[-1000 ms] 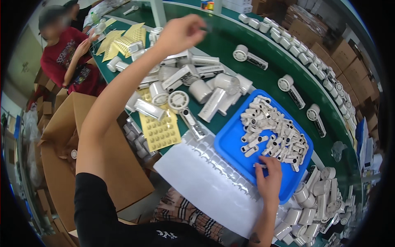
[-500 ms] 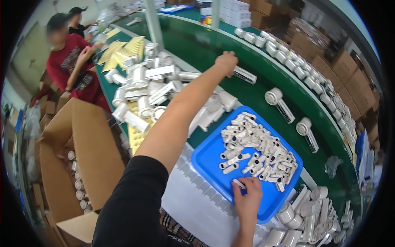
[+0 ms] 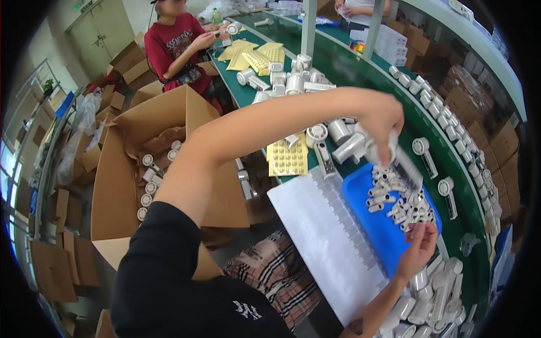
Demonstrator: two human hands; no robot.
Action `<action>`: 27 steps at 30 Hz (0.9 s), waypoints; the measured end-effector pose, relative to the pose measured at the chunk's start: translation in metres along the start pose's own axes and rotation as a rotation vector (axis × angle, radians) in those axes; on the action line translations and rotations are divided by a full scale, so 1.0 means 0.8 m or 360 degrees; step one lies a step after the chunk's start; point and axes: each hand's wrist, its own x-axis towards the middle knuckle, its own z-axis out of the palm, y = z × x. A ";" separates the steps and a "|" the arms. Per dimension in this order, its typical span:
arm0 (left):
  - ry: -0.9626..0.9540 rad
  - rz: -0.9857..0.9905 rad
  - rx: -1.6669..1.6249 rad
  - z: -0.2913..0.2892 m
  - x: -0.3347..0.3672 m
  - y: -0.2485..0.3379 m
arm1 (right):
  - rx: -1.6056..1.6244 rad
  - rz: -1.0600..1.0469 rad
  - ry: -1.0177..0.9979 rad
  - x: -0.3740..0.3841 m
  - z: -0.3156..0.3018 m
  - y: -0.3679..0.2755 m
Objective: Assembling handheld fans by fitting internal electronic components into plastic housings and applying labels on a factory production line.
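My left hand [image 3: 384, 121], arm stretched across the work surface, is closed around a white handheld fan [image 3: 408, 169]. The fan's handle hangs over the blue tray [image 3: 383, 239], somewhat blurred; the fingers partly cover its head. In the tray lies a heap of small white parts [image 3: 416, 213] with dark ends. At the tray's near right side is my right hand [image 3: 420, 248], thumb and fingers pinched together on what looks like one small white part, mostly hidden by the fingertips. Two more fans [image 3: 422, 155] lie on the green conveyor belt beyond the tray.
Loose fans [image 3: 296, 83] are piled at the far left, others [image 3: 431, 298] at the near right. Yellow sticker sheets [image 3: 287, 159] and a white sheet [image 3: 324, 239] lie beside the tray. An open cardboard box [image 3: 217, 191] stands left. A co-worker [image 3: 179, 50] handles a fan.
My left hand has come back from the belt toward the tray and now holds a fan. My right hand stays by the tray, still pinched. The view has swung left.
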 end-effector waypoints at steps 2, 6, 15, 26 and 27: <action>-0.0202 0.0115 -0.0233 0.041 -0.042 0.030 | 0.0118 -0.0082 -0.0035 -0.009 -0.025 -0.008; -0.0534 0.0300 -0.0437 0.128 -0.099 0.062 | 0.0106 -0.0133 -0.0181 -0.047 -0.010 -0.047; -0.0501 0.0175 -0.0633 0.199 -0.102 0.055 | -0.0147 0.0139 -0.0140 -0.138 -0.031 -0.040; 0.0277 0.0388 -0.0638 0.227 -0.145 0.064 | -0.0210 0.0180 -0.0184 -0.153 -0.011 -0.019; 0.0285 0.0392 -0.0655 0.230 -0.146 0.062 | -0.0214 0.0176 -0.0204 -0.152 -0.003 -0.021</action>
